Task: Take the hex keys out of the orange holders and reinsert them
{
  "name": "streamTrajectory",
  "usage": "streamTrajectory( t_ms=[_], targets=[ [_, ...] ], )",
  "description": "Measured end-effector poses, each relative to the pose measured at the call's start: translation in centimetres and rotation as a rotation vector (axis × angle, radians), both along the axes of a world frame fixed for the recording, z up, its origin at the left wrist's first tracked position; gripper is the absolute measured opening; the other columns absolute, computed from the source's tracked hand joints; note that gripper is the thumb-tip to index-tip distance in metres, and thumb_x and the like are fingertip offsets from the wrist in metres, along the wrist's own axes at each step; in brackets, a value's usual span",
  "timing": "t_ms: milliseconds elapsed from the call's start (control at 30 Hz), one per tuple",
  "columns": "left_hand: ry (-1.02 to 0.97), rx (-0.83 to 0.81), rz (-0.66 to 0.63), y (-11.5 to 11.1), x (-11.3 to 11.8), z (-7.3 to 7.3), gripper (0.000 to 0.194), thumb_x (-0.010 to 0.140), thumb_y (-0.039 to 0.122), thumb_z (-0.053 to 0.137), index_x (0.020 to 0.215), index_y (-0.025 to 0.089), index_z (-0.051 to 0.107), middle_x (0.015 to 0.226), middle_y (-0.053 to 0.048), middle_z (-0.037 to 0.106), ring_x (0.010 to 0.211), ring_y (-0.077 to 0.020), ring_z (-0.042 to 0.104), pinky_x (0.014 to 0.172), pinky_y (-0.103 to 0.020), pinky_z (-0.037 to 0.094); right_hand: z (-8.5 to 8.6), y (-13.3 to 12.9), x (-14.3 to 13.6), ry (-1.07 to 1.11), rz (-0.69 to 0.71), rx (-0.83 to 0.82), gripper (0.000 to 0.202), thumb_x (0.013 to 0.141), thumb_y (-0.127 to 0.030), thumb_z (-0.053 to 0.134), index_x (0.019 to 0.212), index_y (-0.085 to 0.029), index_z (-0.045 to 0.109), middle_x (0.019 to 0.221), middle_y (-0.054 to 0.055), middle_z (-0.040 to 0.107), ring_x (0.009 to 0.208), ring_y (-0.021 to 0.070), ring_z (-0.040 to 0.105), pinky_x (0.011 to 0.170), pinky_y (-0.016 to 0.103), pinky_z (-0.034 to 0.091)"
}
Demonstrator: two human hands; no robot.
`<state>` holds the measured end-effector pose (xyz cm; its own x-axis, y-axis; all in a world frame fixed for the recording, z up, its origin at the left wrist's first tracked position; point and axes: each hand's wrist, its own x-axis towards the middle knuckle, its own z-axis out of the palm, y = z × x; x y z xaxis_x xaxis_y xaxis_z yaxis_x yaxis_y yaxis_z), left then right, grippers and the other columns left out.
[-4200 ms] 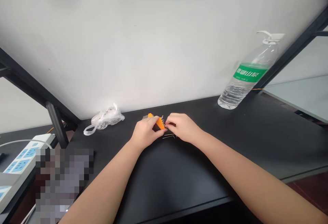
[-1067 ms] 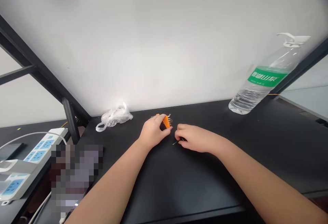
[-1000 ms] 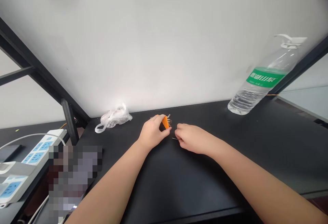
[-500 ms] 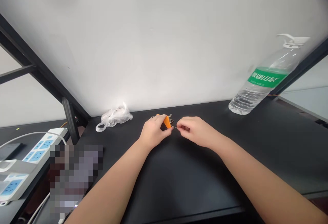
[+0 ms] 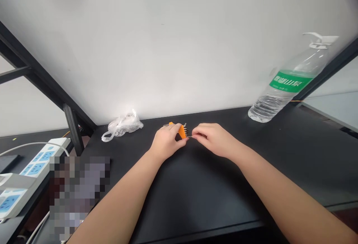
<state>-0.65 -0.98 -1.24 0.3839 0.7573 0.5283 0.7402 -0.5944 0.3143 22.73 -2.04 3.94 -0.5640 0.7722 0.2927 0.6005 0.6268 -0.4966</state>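
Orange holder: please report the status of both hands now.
Left hand gripping orange holder. Right hand pinching thin metal rod, end at holder's edge; insertion unclear. Plastic bag, bottle off to the sides.

Place type: office-like workstation; exact kind of room cannot be told.
Desk (image 5: 179, 195): smooth, black, set along the wall.
Wall (image 5: 179, 57): plain, pale grey, faintly marked.
Frame (image 5: 73, 130): black metal bars at the desk's left side; another bar at right.
Power strip (image 5: 41, 162): white, blue socket panels, left of the desk, beside a white cable (image 5: 28, 144).
Personal supplies: large labelled water bottle (image 5: 291, 81), rear right; crumpled plastic bag (image 5: 124, 124), rear left.
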Motion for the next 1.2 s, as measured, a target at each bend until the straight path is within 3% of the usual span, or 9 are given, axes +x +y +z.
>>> streamTrajectory(
  t_ms=[300, 567, 767, 900, 967, 1033, 1100, 1200],
  targets=[
    [-0.032, -0.044, -0.002, -0.2, 0.1, 0.1, 0.032, 0.086, 0.042, 0.073, 0.111, 0.025, 0.064, 0.086, -0.001, 0.071, 0.077, -0.019, 0.066, 0.069, -0.031, 0.052, -0.7, 0.2, -1.1, 0.166, -0.07, -0.105, 0.021, 0.099, -0.029, 0.053, 0.083, -0.022, 0.064, 0.076, 0.0, 0.067, 0.06, 0.0137, 0.061, 0.062, 0.029, 0.049],
    [-0.059, -0.095, -0.011, -0.3, 0.3, 0.2, 0.024, 0.086, 0.038, 0.071, 0.105, 0.025, 0.065, 0.083, 0.0, 0.07, 0.074, -0.0174, 0.065, 0.068, -0.03, 0.051, -1.8, 0.2, -2.4, 0.297, -0.066, -0.195, 0.022, 0.098, -0.032, 0.054, 0.081, -0.023, 0.065, 0.079, 0.001, 0.068, 0.061, 0.0151, 0.065, 0.061, 0.029, 0.053],
    [-0.074, -0.113, 0.029, -0.2, -0.1, 0.4, 0.033, 0.085, 0.043, 0.075, 0.111, 0.026, 0.065, 0.088, 0.0, 0.07, 0.075, -0.0173, 0.064, 0.067, -0.029, 0.051, -1.6, 1.8, 0.5, 0.269, -0.298, -0.047, 0.03, 0.097, -0.044, 0.058, 0.079, -0.023, 0.07, 0.078, 0.003, 0.07, 0.067, 0.0188, 0.064, 0.067, 0.033, 0.05],
    [-0.072, -0.125, 0.035, -0.1, -0.2, 0.2, 0.033, 0.085, 0.042, 0.075, 0.112, 0.026, 0.065, 0.086, 0.001, 0.069, 0.075, -0.017, 0.064, 0.067, -0.029, 0.051, -3.1, 4.5, 3.6, 0.119, -0.465, -0.086, 0.039, 0.094, -0.05, 0.059, 0.07, -0.022, 0.068, 0.063, 0.002, 0.065, 0.058, 0.0191, 0.058, 0.058, 0.032, 0.044],
    [-0.066, -0.116, 0.042, 0.0, -0.2, 0.1, 0.034, 0.084, 0.042, 0.075, 0.114, 0.027, 0.065, 0.087, 0.001, 0.069, 0.076, -0.0174, 0.065, 0.067, -0.029, 0.051, -4.2, 5.7, 4.6, 0.013, -0.449, -0.109, 0.032, 0.094, -0.044, 0.061, 0.073, -0.022, 0.072, 0.071, 0.003, 0.069, 0.064, 0.02, 0.061, 0.063, 0.033, 0.047],
    [-0.052, -0.109, 0.05, 0.1, -0.2, 0.0, 0.035, 0.084, 0.042, 0.076, 0.114, 0.027, 0.065, 0.087, 0.001, 0.069, 0.075, -0.0177, 0.065, 0.067, -0.029, 0.051, -5.1, 6.6, 5.1, -0.055, -0.401, -0.067, 0.019, 0.092, -0.027, 0.061, 0.083, -0.023, 0.078, 0.091, 0.005, 0.073, 0.08, 0.0209, 0.066, 0.075, 0.033, 0.05],
    [-0.034, -0.107, 0.055, 0.1, -0.2, 0.1, 0.036, 0.084, 0.043, 0.076, 0.113, 0.026, 0.065, 0.087, 0.001, 0.07, 0.075, -0.0179, 0.065, 0.066, -0.029, 0.05, -5.7, 7.1, 5.3, -0.058, -0.39, -0.029, 0.021, 0.089, -0.019, 0.06, 0.094, -0.024, 0.08, 0.107, 0.007, 0.071, 0.092, 0.0211, 0.067, 0.085, 0.034, 0.051],
    [-0.017, -0.114, 0.051, -0.1, -0.2, 0.2, 0.035, 0.084, 0.043, 0.075, 0.112, 0.026, 0.065, 0.089, 0.0, 0.07, 0.076, -0.018, 0.065, 0.066, -0.029, 0.05, -5.6, 7.0, 5.0, -0.007, -0.421, -0.04, 0.015, 0.09, -0.028, 0.065, 0.086, -0.024, 0.079, 0.107, 0.006, 0.071, 0.093, 0.0218, 0.067, 0.084, 0.035, 0.051]
  ],
)
